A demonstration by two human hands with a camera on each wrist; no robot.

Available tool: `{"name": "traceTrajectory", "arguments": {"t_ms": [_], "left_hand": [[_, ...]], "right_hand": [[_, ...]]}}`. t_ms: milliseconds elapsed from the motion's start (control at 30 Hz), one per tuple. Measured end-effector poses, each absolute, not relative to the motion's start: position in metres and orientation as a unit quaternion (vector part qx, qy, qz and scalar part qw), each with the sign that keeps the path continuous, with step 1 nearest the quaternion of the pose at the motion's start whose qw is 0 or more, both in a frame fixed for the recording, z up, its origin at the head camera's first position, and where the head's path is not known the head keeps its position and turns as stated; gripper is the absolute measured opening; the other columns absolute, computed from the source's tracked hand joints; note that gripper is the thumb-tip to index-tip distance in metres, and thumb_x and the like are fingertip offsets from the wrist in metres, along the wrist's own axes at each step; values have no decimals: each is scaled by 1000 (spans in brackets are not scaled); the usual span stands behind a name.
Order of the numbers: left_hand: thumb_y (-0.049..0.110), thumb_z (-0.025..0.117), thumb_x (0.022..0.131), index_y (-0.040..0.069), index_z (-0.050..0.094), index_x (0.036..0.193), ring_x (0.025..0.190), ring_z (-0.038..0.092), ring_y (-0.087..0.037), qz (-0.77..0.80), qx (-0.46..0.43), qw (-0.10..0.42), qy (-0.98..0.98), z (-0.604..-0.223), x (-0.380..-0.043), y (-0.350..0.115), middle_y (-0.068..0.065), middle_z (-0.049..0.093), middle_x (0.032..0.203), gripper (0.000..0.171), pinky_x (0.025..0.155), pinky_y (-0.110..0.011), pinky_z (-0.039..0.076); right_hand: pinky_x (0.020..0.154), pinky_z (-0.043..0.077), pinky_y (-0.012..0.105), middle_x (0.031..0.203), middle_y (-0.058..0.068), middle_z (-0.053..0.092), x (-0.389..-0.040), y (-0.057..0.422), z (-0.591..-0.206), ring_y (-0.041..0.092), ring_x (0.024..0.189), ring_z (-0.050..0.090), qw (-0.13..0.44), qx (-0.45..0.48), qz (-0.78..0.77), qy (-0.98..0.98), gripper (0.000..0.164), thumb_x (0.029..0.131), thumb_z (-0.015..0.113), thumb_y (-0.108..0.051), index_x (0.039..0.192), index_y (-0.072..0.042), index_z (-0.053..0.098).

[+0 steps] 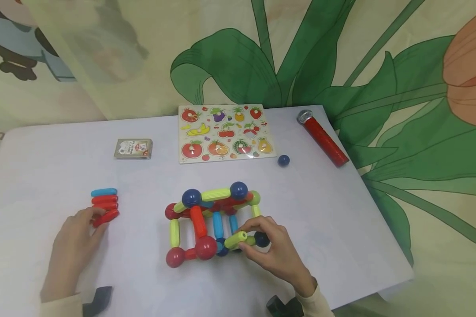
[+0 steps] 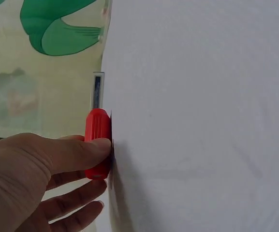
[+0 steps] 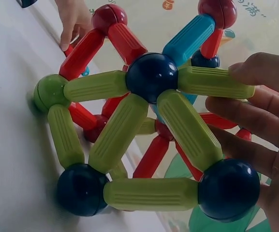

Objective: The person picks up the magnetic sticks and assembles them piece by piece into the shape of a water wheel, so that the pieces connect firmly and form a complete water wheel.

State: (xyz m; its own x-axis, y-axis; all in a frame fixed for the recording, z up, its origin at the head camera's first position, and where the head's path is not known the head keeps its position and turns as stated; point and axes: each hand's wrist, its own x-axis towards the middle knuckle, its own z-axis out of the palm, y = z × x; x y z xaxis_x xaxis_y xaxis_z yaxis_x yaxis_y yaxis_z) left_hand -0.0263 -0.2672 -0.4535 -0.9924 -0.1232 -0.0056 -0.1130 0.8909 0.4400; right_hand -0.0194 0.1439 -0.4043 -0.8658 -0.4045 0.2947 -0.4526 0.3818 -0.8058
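Observation:
At the left of the table, my left hand [image 1: 73, 242] pinches a red building rod [image 1: 106, 218] between thumb and fingers; the left wrist view shows the thumb across this red rod [image 2: 97, 142]. Just beyond it lie two more red rods [image 1: 105, 199] and a blue rod [image 1: 104, 192] in a row. My right hand [image 1: 279, 251] pinches a yellow-green rod [image 1: 235, 240] at the near side of a ball-and-rod frame [image 1: 198, 222]. In the right wrist view, the far end of that yellow-green rod [image 3: 214, 82] meets a navy ball [image 3: 152, 77] of the frame.
Behind the frame lies a fruit puzzle board [image 1: 227, 134], with a loose navy ball [image 1: 283, 160] by its corner. A small box [image 1: 133, 149] sits to the left. A red microphone [image 1: 325, 140] lies near the table's right edge.

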Motion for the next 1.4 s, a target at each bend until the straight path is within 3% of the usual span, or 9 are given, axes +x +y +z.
{"name": "traceTrajectory", "arguments": {"t_ms": [133, 267, 467, 667, 800, 967, 1100, 1267, 1400], "left_hand": [[1, 74, 79, -2, 54, 114, 89, 56, -26, -279, 44, 77, -956, -450, -23, -259, -21, 62, 99, 40, 76, -28, 49], [-4, 76, 76, 0, 58, 113, 85, 52, 4, -368, 13, 163, -915, -433, -21, -231, -7, 65, 103, 42, 75, -1, 36], [-12, 75, 73, -4, 59, 111, 90, 56, 3, -484, -36, 207, -849, -396, -20, -180, 14, 61, 103, 43, 85, -8, 41], [-19, 73, 70, -8, 55, 105, 98, 59, -6, -548, -116, 194, -805, -366, -20, -140, 5, 65, 106, 41, 89, -14, 45], [-12, 77, 70, -2, 55, 99, 99, 62, -8, -559, -166, 177, -793, -351, -21, -118, -4, 68, 104, 38, 85, -16, 46], [-6, 82, 68, 5, 54, 94, 94, 64, -11, -548, -219, 149, -794, -344, -25, -102, -4, 69, 101, 40, 75, -23, 54], [-3, 83, 68, 8, 54, 93, 93, 64, -11, -539, -226, 133, -800, -343, -27, -98, -3, 68, 100, 40, 71, -26, 57], [22, 77, 80, 10, 56, 92, 90, 59, -9, -533, -249, 140, -796, -345, -28, -95, 1, 64, 98, 27, 70, -24, 55], [41, 65, 86, 10, 57, 92, 88, 58, -10, -525, -257, 152, -797, -344, -30, -93, 2, 64, 98, 32, 68, -25, 55]], "right_hand": [[84, 51, 33, 103, 0, 69, -23, 147, -403, 14, 97, 61, 51, 265, 504, -820, 34, 81, 73, -5, 112, -11, 59], [83, 51, 29, 100, 5, 69, -29, 149, -402, 16, 92, 62, 114, 268, 531, -796, 33, 81, 66, 5, 111, -5, 59], [83, 49, 26, 95, 10, 69, -34, 141, -398, 17, 89, 63, 161, 283, 556, -765, 26, 82, 60, 9, 107, 0, 60], [92, 50, 30, 97, 11, 71, -37, 129, -383, 17, 94, 66, 142, 283, 561, -765, 30, 82, 62, 12, 110, 0, 61], [96, 49, 33, 103, 12, 71, -40, 119, -370, 19, 98, 68, 120, 301, 563, -760, 30, 88, 65, -1, 118, 0, 60], [87, 53, 33, 103, 12, 71, -44, 105, -360, 20, 89, 67, 122, 330, 553, -756, 34, 93, 63, -24, 117, 1, 62], [78, 53, 33, 101, 11, 70, -47, 100, -359, 16, 85, 62, 123, 323, 563, -751, 28, 93, 64, -20, 112, 0, 63], [74, 52, 33, 108, 12, 67, -48, 96, -359, 18, 91, 62, 99, 322, 588, -735, 28, 93, 64, -22, 111, -2, 61], [73, 53, 34, 109, 14, 67, -49, 96, -360, 20, 94, 63, 105, 328, 595, -726, 32, 94, 61, -29, 109, -1, 60]]}}
